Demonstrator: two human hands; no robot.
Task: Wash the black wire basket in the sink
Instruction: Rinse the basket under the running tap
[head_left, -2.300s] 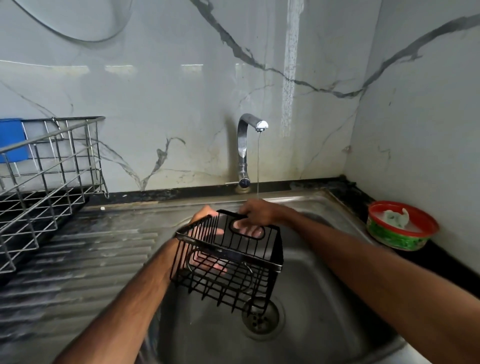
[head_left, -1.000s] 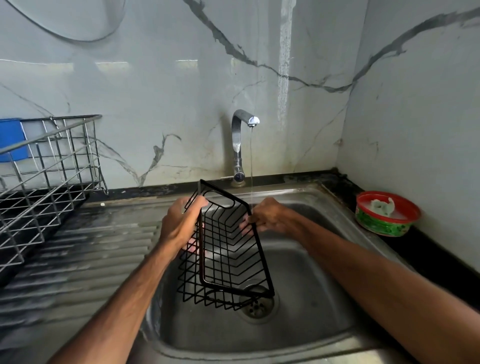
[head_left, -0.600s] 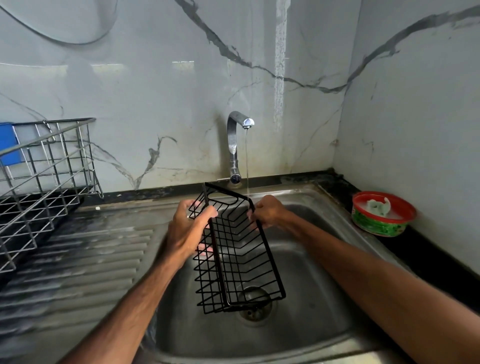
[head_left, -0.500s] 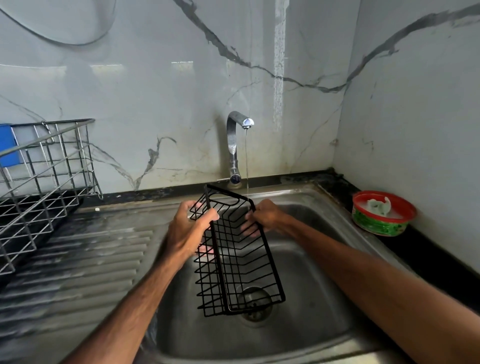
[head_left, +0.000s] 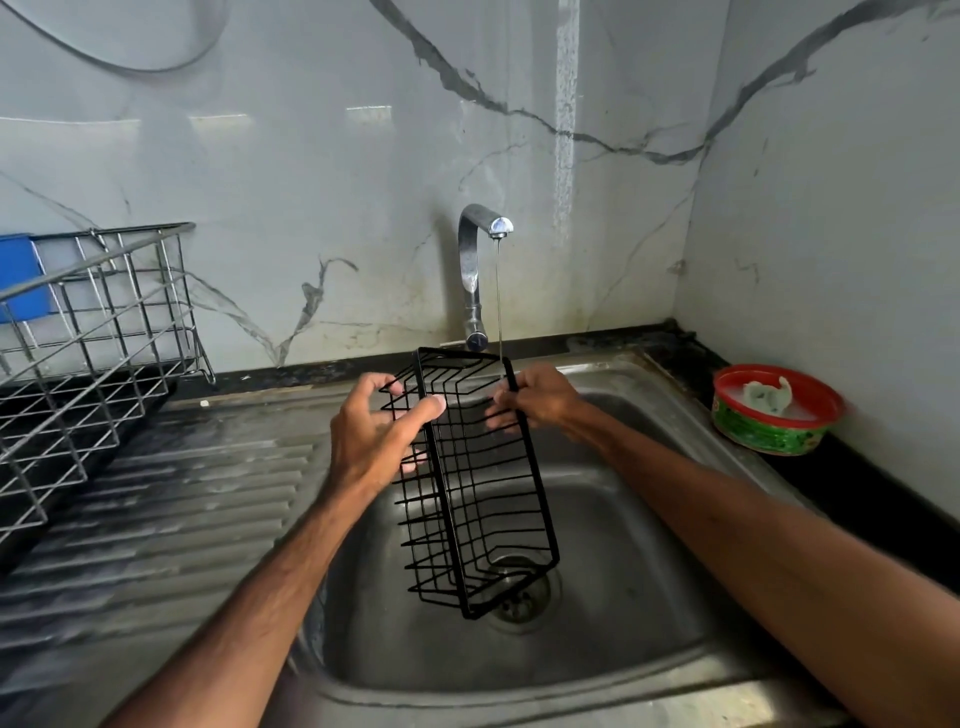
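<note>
Two hands hold the basket (head_left: 483, 483) over the sink (head_left: 649, 597), its long axis running from 12 to 6 o'clock. Its upper end sits just under the tap (head_left: 470, 270) and its lower end hangs in front of the drain (head_left: 519, 592); whether that end touches the sink floor cannot be told. The basket is turned on its side, so the thick rim frame faces 3 o'clock and the wire body bulges toward 9 o'clock.

The left hand (head_left: 374, 436) grips the basket at 9 o'clock near its upper end. The thumb presses on the rim rail and the fingers curl through the side wires. The right hand (head_left: 540, 397) grips the opposite rim rail at about 2 o'clock, fingers wrapped round the bar.

A thin stream (head_left: 500, 301) falls from the spout and meets the rim at its upper corner, just beside the right hand.

At 9 o'clock of the sink lies the ribbed drainboard (head_left: 182, 493), wet and shiny. Beyond it, at 10 o'clock, a silver wire rack (head_left: 93, 332) stands against the marble wall (head_left: 311, 156), with something blue (head_left: 21, 275) behind its bars. At 3 o'clock, on the dark counter (head_left: 883, 499) in the corner, sits a green tub (head_left: 774, 415) with a red rim and pale, soapy contents.
</note>
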